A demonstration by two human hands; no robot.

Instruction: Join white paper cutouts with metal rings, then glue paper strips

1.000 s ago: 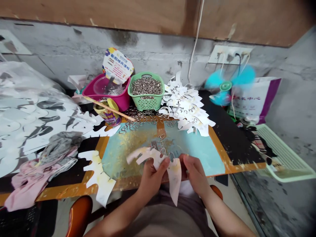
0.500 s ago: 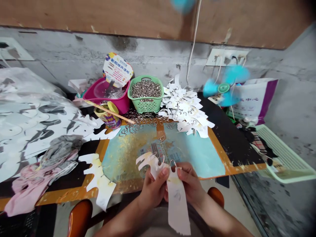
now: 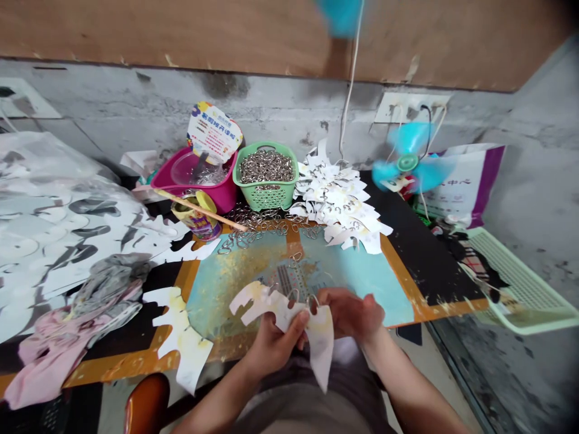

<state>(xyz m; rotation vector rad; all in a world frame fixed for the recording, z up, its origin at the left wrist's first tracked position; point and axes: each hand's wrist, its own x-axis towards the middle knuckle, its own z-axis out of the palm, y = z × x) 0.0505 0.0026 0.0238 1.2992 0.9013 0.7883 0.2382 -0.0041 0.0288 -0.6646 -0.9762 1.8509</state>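
My left hand (image 3: 278, 340) pinches a white cut-out piece (image 3: 319, 343) with notched edges and pale yellow smears, its thumb on top. Several metal rings (image 3: 313, 302) stand in the notches along its upper edge. My right hand (image 3: 350, 313) is just right of the piece, blurred, with thumb and fingers apart and nothing visible in it. Whether its fingertips touch the piece I cannot tell. On the table's left front lies another notched white piece (image 3: 178, 337) with yellow glue-like smears. A single metal ring (image 3: 295, 257) rests on the blue mat (image 3: 235, 271) beyond my hands.
Behind the mat stand a green basket (image 3: 271, 196) of metal rings, a pink basket (image 3: 221, 196) and a tin (image 3: 201, 223) with a stick across it. White pieces with rings (image 3: 344, 202) are heaped beside them. Cloths (image 3: 90, 313) lie left; a blue fan (image 3: 409, 163) spins right.
My right hand has let go of the white piece and moved slightly right, opening. The piece in my left hand has turned, and its notched end has swung left.
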